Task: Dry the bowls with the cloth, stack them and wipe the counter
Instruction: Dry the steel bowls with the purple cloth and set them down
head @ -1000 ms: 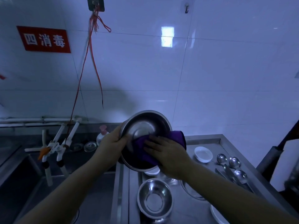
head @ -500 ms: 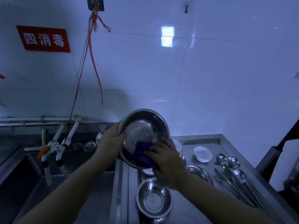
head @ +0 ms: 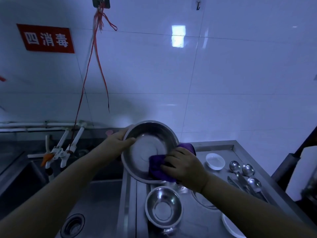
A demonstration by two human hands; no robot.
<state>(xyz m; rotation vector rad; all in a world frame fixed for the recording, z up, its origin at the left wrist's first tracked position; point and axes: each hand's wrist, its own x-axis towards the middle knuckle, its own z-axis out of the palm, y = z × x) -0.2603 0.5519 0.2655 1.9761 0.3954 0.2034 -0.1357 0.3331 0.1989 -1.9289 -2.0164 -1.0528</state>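
Note:
A large steel bowl (head: pixel 151 145) is held tilted in the air, its inside facing me. My left hand (head: pixel 118 143) grips its left rim, thumb inside. My right hand (head: pixel 184 166) holds a purple cloth (head: pixel 157 166) and presses it against the bowl's lower right inside; part of the cloth sticks out behind the rim. A smaller steel bowl (head: pixel 163 206) stands upright on the steel counter (head: pixel 228 146) below. Another steel bowl (head: pixel 203 200) is partly hidden under my right forearm.
A sink (head: pixel 96 200) with a drain lies at the lower left, taps (head: pixel 60 148) behind it. On the counter are a small white dish (head: pixel 215 161), spoons (head: pixel 243 170) and other cutlery, and a white dish (head: pixel 230 227) at the front edge. Tiled wall behind.
My right hand has slid the cloth from the bowl's lower middle to its lower right rim. The bowl has tilted a little more towards me.

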